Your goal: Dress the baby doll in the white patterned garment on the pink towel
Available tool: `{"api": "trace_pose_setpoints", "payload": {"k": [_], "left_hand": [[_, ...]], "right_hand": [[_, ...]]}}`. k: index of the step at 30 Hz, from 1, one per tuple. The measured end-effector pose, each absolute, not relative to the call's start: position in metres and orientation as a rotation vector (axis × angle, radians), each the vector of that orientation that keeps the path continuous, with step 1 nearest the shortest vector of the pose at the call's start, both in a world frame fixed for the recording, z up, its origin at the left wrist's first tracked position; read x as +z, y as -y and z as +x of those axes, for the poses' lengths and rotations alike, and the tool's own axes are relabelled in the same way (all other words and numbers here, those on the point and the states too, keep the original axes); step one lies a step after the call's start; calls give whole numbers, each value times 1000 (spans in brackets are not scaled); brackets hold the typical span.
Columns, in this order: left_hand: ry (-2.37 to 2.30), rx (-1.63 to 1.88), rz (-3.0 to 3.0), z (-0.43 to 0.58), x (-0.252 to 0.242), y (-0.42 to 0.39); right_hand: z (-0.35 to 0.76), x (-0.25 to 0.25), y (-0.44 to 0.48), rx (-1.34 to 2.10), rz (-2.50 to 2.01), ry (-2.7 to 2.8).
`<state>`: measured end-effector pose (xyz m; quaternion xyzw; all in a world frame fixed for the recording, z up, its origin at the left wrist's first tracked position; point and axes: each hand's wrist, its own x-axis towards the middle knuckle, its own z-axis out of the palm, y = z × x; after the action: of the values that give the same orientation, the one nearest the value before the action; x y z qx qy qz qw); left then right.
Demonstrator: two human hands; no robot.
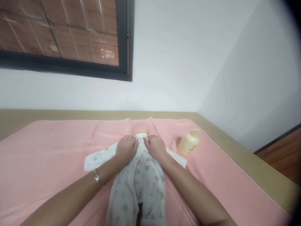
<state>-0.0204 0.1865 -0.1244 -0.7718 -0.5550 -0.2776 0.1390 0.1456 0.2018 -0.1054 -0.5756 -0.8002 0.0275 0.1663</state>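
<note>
A doll (140,128) lies on a pink cloth (58,150), the rounded top of its head pointing toward the wall. White baby clothes (138,175) with green leaf-like prints cover its body, sleeves spread to both sides. Just below the head, my left hand (127,148) pinches the garment near the collar, thumb inward. Opposite it, my right hand (155,147) grips the other side of the collar area, the two hands a short gap apart. A silver bracelet (98,177) circles my left wrist.
To the right of the doll, a pale yellow pump bottle (188,142) stands on the cloth. The tan surface's border (225,150) shows around the cloth. A white wall (164,78) with a dark-framed window (124,40) rises behind.
</note>
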Motion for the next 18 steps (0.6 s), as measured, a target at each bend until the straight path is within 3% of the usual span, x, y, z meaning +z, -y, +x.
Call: {"api": "trace_pose_setpoints", "payload": {"k": [10, 18], "left_hand": [[1682, -823, -2259, -19, -122, -186], [2014, -865, -2353, -21, -120, -188]], "right_hand": [[152, -111, -210, 303, -1679, 2293], [145, -108, -199, 97, -1601, 2288]]}}
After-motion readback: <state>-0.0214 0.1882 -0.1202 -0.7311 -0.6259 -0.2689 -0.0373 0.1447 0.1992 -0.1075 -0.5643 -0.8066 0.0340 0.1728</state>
